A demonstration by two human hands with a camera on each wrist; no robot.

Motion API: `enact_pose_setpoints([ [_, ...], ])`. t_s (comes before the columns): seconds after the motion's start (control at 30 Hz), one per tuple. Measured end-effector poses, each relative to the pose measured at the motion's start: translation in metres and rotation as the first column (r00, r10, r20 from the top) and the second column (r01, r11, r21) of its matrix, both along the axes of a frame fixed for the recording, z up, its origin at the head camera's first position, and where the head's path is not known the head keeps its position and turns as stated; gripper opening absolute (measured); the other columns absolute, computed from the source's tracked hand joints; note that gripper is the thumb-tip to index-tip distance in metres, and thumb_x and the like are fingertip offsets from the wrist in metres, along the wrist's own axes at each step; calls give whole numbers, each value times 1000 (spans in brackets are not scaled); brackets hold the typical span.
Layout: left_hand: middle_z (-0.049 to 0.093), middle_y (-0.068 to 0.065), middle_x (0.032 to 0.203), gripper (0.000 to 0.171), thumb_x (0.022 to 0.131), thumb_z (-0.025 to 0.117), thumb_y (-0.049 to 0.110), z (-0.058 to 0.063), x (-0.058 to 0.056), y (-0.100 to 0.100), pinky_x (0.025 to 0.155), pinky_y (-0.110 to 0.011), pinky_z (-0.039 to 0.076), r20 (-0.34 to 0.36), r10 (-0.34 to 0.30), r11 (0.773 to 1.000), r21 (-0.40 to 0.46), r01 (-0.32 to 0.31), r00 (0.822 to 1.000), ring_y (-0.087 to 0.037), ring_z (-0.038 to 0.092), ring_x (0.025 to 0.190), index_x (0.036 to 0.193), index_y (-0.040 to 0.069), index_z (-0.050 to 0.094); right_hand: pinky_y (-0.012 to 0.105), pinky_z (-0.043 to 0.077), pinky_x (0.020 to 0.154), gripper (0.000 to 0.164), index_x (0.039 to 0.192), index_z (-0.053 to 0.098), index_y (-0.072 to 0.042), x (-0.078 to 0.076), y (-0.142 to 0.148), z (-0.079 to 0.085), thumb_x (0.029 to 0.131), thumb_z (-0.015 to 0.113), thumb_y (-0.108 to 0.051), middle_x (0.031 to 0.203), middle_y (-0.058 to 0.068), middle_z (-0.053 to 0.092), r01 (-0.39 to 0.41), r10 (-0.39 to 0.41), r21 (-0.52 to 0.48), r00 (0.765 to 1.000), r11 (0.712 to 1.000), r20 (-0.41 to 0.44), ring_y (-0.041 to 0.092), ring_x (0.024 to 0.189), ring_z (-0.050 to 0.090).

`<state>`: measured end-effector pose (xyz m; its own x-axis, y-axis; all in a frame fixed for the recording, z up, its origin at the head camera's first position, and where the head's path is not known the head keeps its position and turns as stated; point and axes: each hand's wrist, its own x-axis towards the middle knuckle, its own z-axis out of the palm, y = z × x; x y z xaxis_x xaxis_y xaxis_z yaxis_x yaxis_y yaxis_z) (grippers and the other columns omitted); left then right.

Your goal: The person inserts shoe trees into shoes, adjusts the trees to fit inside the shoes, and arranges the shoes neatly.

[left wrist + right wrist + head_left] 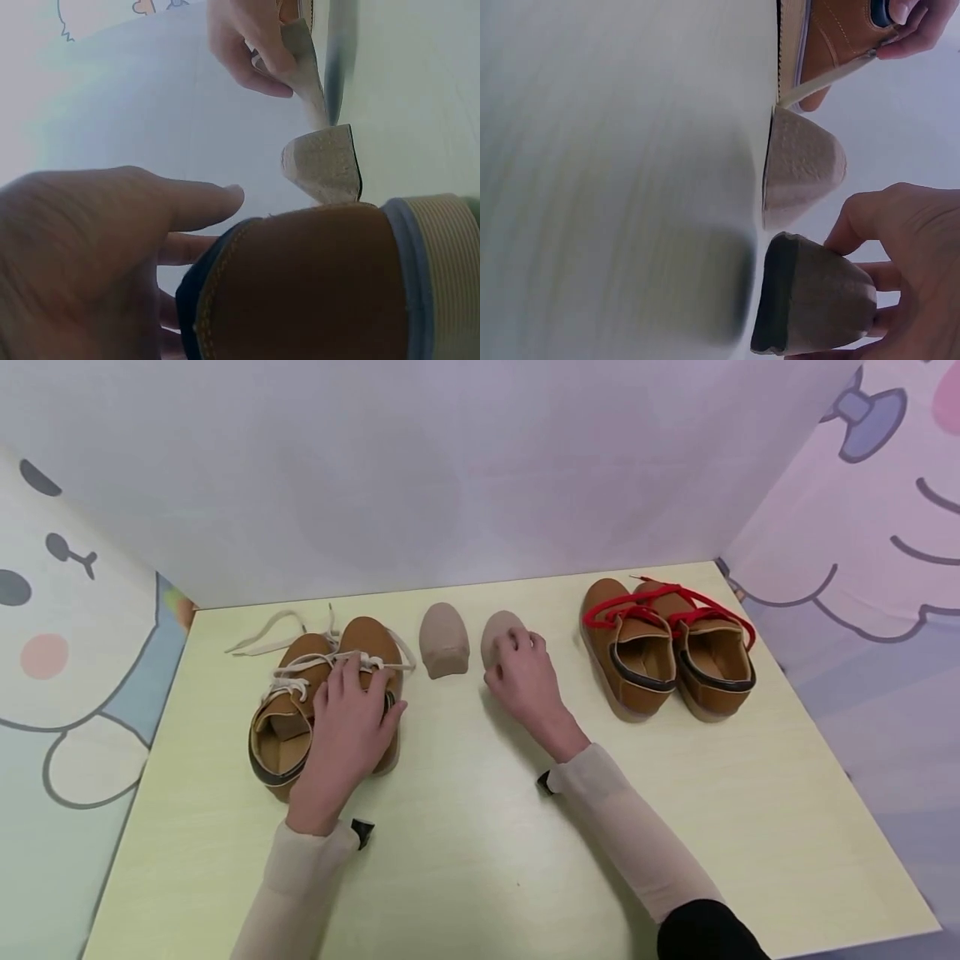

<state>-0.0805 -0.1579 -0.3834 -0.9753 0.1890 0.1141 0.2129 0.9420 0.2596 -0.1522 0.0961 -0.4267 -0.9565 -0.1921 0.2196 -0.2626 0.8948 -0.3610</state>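
My right hand point(525, 681) pinches a beige molded shoe insert point(829, 296), its thumb and fingers on the sides. In the right wrist view, that insert's dark underside shows and it looks tilted off the table. Beside it a second beige shoe insert point(444, 639) rests on the table. My left hand point(348, 727) lies over a brown shoe point(367, 635) with cream laces, fingers spread and touching it near the laces point(371, 660). The left wrist view shows the thumb straight, alongside the shoe's heel. The matching brown shoe point(281, 785) stands at its left, partly covered.
A second pair, a brown shoe with red laces point(606, 591) and its mate point(716, 703), stands at the table's right rear. A loose cream lace point(262, 635) trails over the pale table point(450, 827) at the left. A grey wall point(450, 485) rises behind.
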Motion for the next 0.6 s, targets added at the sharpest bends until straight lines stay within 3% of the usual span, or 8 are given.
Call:
enact_pose_setpoints([
  [0.17, 29, -35, 163, 42, 102, 68, 29, 3, -6, 7, 116, -79, 22, -43, -13, 1000, -9, 12, 999, -55, 21, 155, 133, 5, 56, 62, 51, 100, 19, 108, 66, -6, 7, 11, 7, 92, 57, -12, 135, 21, 59, 29, -30, -37, 999, 999, -16, 50, 127, 54],
  [0.33, 39, -28, 160, 40, 102, 68, 29, 7, -12, 18, 119, -75, 21, -41, -56, 998, -31, 55, 998, -51, 23, 156, 135, 8, 60, 61, 49, 100, 19, 105, 68, -8, 14, 23, 13, 91, 55, -11, 131, 19, 62, 48, -53, -75, 996, 996, -73, 48, 124, 55],
  [0.6, 60, -17, 146, 35, 105, 63, 27, 8, -24, 42, 122, -69, 25, -17, -144, 988, -56, 143, 989, -42, 44, 147, 134, 9, 64, 59, 46, 104, 21, 106, 68, -7, 31, 46, 26, 91, 54, -12, 129, 20, 61, 37, -55, -128, 989, 991, -137, 46, 119, 56],
])
